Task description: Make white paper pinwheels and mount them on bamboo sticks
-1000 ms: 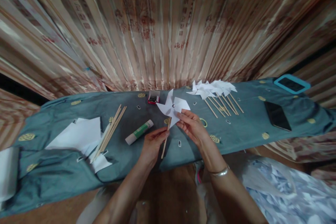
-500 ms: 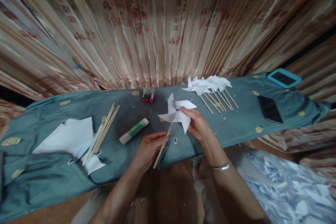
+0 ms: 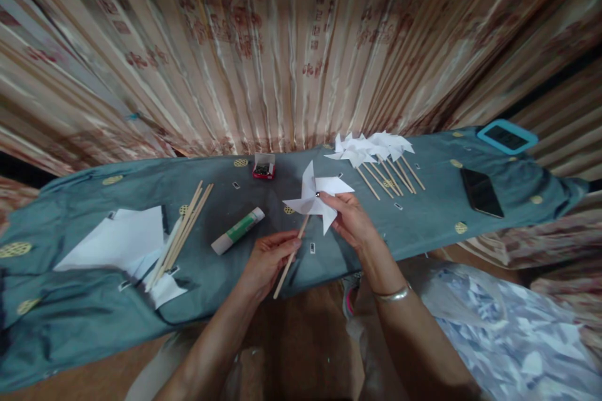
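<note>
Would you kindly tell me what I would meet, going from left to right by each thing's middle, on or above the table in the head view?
Paper, loose sticks, glue stick, red box, held pinwheel, row of pinwheels, phone, blue-rimmed object.

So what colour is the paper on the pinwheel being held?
White; the held pinwheel shows best in the head view.

A pineapple-patterned green cloth (image 3: 117, 301) covers the desk (image 3: 423, 225), bearing white paper sheets (image 3: 117, 235), wooden sticks (image 3: 188, 223) overlapping them, a glue stick (image 3: 238, 230), an open red box (image 3: 264, 169), overlapping paper pinwheels (image 3: 355, 153), a black smartphone (image 3: 482, 193) and a blue-framed device (image 3: 508, 136).
</note>
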`<act>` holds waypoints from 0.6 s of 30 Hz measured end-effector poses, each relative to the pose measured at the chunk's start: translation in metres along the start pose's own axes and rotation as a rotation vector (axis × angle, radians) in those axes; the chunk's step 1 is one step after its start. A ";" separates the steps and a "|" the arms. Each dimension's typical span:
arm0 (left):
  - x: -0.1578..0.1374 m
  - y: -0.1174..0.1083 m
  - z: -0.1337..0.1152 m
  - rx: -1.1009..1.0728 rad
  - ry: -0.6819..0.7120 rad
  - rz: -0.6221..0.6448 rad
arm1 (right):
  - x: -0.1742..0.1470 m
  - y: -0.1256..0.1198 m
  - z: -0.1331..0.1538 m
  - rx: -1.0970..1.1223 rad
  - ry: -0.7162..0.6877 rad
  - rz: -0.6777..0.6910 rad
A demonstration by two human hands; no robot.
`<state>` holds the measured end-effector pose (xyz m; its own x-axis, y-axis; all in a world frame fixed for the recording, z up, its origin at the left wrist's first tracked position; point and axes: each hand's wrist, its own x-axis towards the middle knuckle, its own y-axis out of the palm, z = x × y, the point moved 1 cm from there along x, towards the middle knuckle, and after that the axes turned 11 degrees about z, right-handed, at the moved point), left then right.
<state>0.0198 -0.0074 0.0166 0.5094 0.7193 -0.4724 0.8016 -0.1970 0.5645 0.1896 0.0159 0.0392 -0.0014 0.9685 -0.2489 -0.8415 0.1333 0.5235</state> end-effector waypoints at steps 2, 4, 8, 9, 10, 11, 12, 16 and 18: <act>0.001 -0.001 0.001 0.011 0.018 -0.008 | 0.001 0.000 -0.001 0.005 -0.024 -0.002; 0.003 -0.003 0.002 0.023 0.055 -0.040 | 0.001 0.001 -0.002 0.004 -0.046 -0.010; 0.006 -0.006 -0.001 -0.021 0.155 -0.118 | 0.000 0.003 -0.004 -0.011 -0.051 -0.038; 0.007 -0.006 -0.002 -0.038 0.185 -0.121 | -0.001 0.004 -0.005 -0.019 -0.048 -0.035; 0.008 -0.007 -0.003 -0.055 0.215 -0.121 | -0.001 0.004 -0.007 -0.031 -0.045 -0.025; 0.009 -0.008 -0.005 -0.072 0.244 -0.121 | -0.001 0.004 -0.009 -0.046 -0.040 -0.011; 0.009 -0.008 -0.006 -0.089 0.268 -0.122 | -0.001 0.004 -0.011 -0.063 -0.033 0.005; 0.011 -0.012 -0.008 -0.137 0.335 -0.101 | -0.002 0.005 -0.020 -0.126 0.010 0.049; 0.011 -0.015 -0.008 -0.128 0.357 -0.095 | -0.003 0.006 -0.024 -0.149 0.012 0.066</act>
<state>0.0113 0.0093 0.0087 0.2754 0.9214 -0.2743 0.7830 -0.0494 0.6201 0.1714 0.0089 0.0237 -0.0648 0.9714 -0.2283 -0.9103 0.0361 0.4123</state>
